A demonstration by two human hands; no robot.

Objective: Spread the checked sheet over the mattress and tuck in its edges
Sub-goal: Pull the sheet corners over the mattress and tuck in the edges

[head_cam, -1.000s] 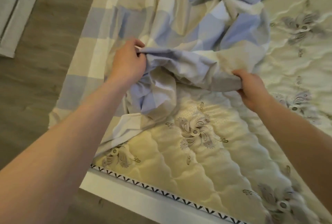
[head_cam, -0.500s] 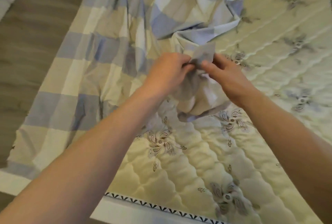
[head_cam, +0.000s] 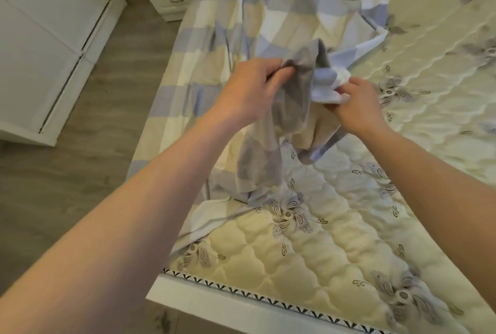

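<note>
Left hand (head_cam: 252, 89) is pinching a grey fold of the checked sheet (head_cam: 241, 25). Right hand (head_cam: 357, 100) is gripping a white-blue edge just beside it. Sheet is lying bunched along the left of the mattress (head_cam: 308, 253) and draping over that side.

Risk: hands are probably holding separate layers, so pulling apart could twist the cloth, and the overhang may drag it off.

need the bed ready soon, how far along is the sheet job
Early. Done: the checked sheet lies roughly spread along the left side of the mattress. In hand: the left hand and right hand both grip a bunched part lifted over the middle. Left: its near and right parts are bare, and no edge looks tucked.
</note>
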